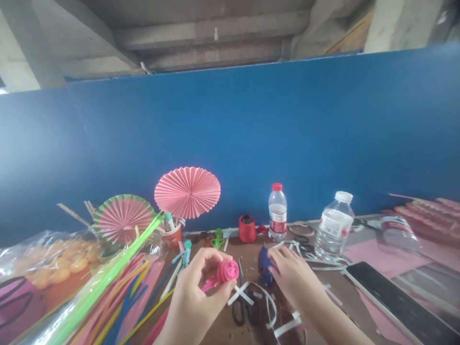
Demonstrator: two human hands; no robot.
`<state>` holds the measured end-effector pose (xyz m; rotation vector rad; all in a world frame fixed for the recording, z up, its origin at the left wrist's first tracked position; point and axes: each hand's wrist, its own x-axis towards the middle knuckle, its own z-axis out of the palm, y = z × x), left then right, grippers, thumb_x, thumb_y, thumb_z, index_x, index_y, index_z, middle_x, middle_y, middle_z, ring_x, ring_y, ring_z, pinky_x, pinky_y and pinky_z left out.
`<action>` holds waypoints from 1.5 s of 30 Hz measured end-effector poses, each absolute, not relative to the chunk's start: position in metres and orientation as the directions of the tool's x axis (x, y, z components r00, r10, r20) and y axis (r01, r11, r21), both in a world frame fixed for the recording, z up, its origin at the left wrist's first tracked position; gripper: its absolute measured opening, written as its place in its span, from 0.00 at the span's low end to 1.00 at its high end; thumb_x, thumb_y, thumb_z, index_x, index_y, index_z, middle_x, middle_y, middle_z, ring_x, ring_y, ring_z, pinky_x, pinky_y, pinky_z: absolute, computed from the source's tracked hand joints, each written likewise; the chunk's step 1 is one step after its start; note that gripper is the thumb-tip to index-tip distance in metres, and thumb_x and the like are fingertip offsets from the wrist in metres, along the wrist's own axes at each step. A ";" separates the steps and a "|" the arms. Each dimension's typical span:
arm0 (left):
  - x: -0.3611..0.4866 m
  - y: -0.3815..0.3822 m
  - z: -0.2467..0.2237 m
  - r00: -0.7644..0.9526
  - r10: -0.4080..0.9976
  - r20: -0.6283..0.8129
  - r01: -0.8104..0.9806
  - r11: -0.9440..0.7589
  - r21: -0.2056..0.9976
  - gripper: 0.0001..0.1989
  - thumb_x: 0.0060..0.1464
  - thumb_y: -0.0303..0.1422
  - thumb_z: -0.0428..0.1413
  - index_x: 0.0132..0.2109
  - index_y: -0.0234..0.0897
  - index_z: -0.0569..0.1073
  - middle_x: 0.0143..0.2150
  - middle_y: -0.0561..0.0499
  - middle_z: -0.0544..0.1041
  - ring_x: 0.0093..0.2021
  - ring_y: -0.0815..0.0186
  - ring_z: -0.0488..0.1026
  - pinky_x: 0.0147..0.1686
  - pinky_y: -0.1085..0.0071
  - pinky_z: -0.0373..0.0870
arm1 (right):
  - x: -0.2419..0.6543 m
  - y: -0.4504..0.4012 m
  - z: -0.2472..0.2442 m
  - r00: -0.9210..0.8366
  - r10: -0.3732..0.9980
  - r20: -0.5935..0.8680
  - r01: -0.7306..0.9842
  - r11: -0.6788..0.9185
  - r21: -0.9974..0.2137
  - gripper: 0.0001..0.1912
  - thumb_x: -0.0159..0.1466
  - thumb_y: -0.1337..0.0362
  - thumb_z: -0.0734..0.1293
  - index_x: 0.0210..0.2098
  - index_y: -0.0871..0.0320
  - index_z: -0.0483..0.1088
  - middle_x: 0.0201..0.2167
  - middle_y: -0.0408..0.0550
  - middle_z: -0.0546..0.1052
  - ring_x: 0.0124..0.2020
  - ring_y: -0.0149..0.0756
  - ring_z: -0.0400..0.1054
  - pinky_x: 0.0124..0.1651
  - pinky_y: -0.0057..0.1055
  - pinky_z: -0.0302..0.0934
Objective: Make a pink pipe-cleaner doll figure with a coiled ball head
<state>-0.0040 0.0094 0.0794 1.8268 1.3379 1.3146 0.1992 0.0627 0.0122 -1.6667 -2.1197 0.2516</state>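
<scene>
Low in the middle of the head view, my left hand [196, 297] pinches a small bright pink spiral piece [227, 271] between thumb and fingers, with a pink strip trailing toward the palm. To its right, my right hand [293, 273] reaches over the brown table [247, 335], its fingertips on a dark blue object [265, 266]; whether they close round it is hard to tell. Between the hands lie dark-handled scissors [240, 306] and crossed white strips [241, 293].
Pipe cleaners [132, 297] and a plastic bag of orange balls [61, 263] fill the left. Behind stand a red spool [247, 230], a red-capped bottle [278, 215] and a white-capped bottle [334, 227]. At right lies a phone [398, 302]. Pink paper fans [187, 192] stand back left.
</scene>
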 end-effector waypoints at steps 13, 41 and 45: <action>0.024 -0.007 0.083 -0.003 0.934 0.357 0.139 -0.353 0.925 0.12 0.38 0.20 0.57 0.30 0.39 0.66 0.32 0.54 0.75 0.32 0.68 0.74 0.32 0.77 0.71 | 0.173 0.012 0.061 -0.183 0.848 0.497 0.146 0.523 -0.840 0.05 0.53 0.71 0.67 0.29 0.57 0.73 0.27 0.44 0.75 0.28 0.32 0.69 0.33 0.26 0.63; 0.022 -0.007 0.084 -0.002 0.978 0.207 0.070 -0.207 0.976 0.13 0.30 0.20 0.64 0.26 0.37 0.73 0.33 0.49 0.80 0.33 0.61 0.77 0.31 0.70 0.75 | 0.169 0.007 0.056 -0.082 0.912 0.401 -0.063 0.397 -0.916 0.09 0.53 0.74 0.68 0.28 0.54 0.75 0.28 0.42 0.76 0.30 0.32 0.71 0.33 0.23 0.65; 0.021 -0.007 0.083 -0.008 0.977 0.213 0.080 -0.212 0.974 0.13 0.29 0.19 0.64 0.26 0.37 0.73 0.33 0.49 0.80 0.33 0.60 0.77 0.31 0.70 0.75 | 0.169 0.007 0.056 -0.095 0.912 0.399 -0.061 0.395 -0.917 0.08 0.53 0.74 0.68 0.28 0.54 0.75 0.28 0.43 0.76 0.30 0.32 0.70 0.33 0.23 0.65</action>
